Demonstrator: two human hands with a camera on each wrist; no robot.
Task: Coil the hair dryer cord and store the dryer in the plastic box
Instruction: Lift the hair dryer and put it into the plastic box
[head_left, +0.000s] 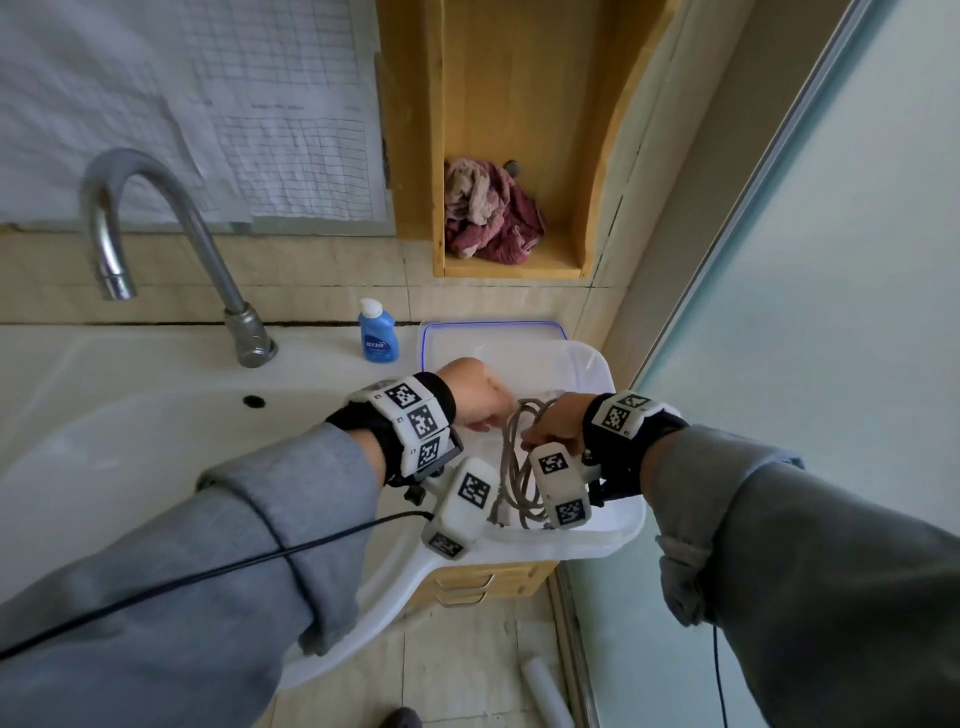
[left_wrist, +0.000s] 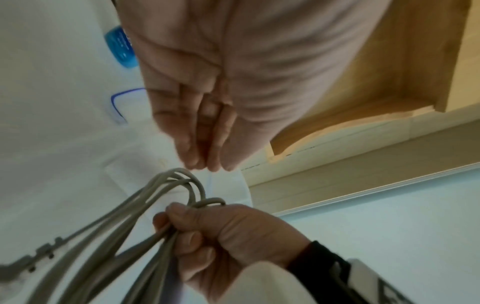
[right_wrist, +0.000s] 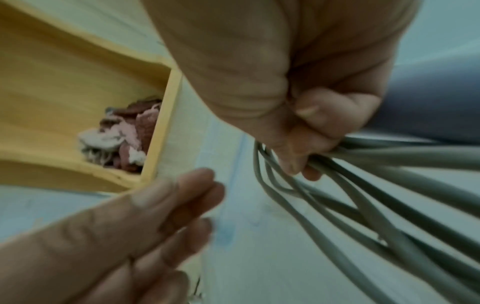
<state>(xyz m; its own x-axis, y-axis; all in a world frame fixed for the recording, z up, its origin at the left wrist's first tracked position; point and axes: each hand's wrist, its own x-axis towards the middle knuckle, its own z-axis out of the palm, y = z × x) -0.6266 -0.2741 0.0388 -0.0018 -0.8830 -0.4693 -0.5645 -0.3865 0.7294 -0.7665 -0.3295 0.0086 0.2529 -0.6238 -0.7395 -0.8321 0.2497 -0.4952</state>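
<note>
Our right hand (head_left: 553, 423) grips the coiled cord (head_left: 511, 467), fingers curled round the gathered loops; the loops hang over the near part of the box (head_left: 597, 364). Our left hand (head_left: 470, 395) holds nothing, fingers straight and close together, just left of the coil and apart from it. The box sits on the right end of the counter, its right rim close to the wall. A blue-edged lid (head_left: 431, 332) lies beyond its far rim, a blue bottle (head_left: 377, 332) left of that. We cannot see the dryer body.
</note>
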